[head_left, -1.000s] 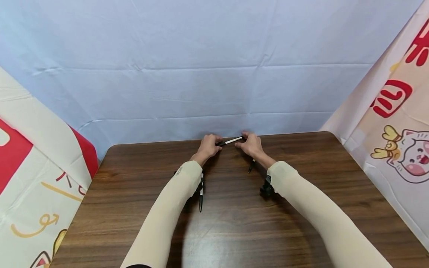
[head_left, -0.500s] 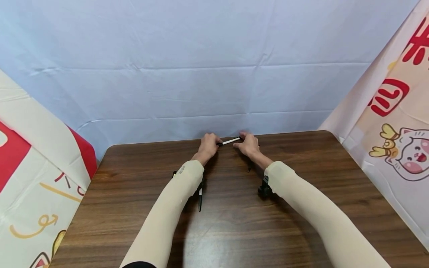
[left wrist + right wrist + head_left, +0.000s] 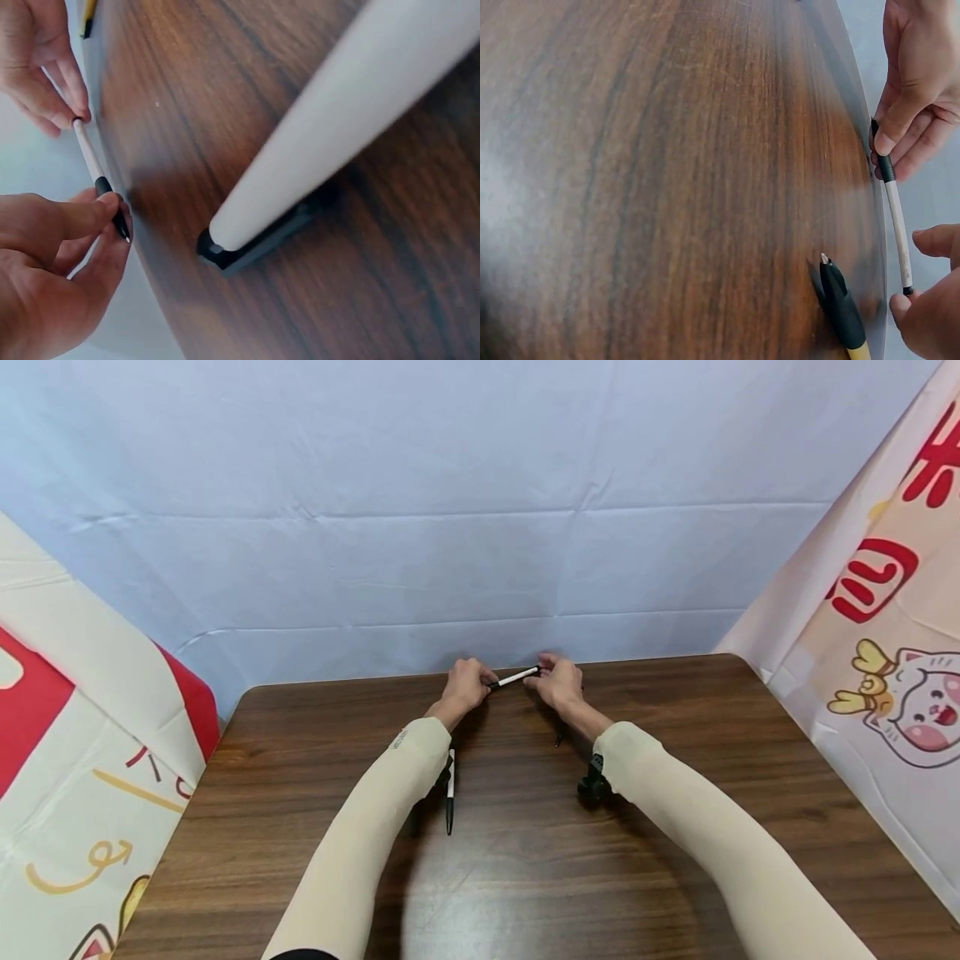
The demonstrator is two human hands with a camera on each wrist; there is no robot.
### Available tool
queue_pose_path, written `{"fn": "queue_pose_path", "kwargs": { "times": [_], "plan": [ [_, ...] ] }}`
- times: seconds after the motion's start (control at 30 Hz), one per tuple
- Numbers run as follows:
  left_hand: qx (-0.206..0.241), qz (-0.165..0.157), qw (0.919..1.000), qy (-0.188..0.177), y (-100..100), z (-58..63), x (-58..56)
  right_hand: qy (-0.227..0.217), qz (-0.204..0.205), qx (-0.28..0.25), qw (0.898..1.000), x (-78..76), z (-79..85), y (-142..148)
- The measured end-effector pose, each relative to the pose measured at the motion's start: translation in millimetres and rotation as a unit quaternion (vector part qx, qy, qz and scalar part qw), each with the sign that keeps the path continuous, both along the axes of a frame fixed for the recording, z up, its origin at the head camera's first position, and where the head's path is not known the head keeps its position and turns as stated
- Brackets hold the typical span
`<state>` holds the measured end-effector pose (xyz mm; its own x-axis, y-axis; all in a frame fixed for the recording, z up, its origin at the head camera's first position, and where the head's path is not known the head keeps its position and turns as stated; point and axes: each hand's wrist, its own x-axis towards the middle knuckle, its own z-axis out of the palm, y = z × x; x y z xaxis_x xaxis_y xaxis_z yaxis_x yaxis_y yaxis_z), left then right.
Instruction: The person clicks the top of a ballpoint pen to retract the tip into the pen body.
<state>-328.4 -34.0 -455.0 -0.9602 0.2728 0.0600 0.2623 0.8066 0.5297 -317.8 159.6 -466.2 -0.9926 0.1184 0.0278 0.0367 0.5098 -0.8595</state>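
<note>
Pale blue cloth (image 3: 480, 552) forms the rear background, with a printed left panel (image 3: 90, 793) and a printed right panel (image 3: 885, 668) at the sides. Below it extends a dark wood-grain surface (image 3: 712, 718). Located at the far edge of this surface, the held pen (image 3: 517, 677) spans the gap between both hands; its contact with the surface cannot be determined. Left hand (image 3: 463, 685): thumb and fingers pinch the black grip section near the writing tip. Right hand (image 3: 561, 685): fingers spread, one fingertip against the opposite end of the pen. A loose white pen (image 3: 451, 789) with a black lower section lies beside the left sleeve (image 3: 375, 827). A yellow-and-black pen (image 3: 845, 319) lies near the right hand, partly hidden in the head view.
</note>
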Motion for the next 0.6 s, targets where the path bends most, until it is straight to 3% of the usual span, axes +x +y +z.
{"fn": "queue_pose_path", "kwargs": {
  "times": [0.4, 0.5, 0.6],
  "plan": [
    [0.076, -0.003, 0.9958, -0.052, -5, 6.3, 9.4, 0.055, -0.016, -0.064, 0.996, -2.9, 3.4, 2],
    [0.132, -0.014, 0.9881, -0.078, -5, 7.0, 12.8, 0.068, -0.013, -0.081, 0.994, -2.6, 4.7, 1],
    [0.196, -0.029, 0.9742, -0.109, -5, 8.4, 17.1, 0.082, -0.011, -0.09, 0.993, -2.6, 5.3, 1]
  ]
}}
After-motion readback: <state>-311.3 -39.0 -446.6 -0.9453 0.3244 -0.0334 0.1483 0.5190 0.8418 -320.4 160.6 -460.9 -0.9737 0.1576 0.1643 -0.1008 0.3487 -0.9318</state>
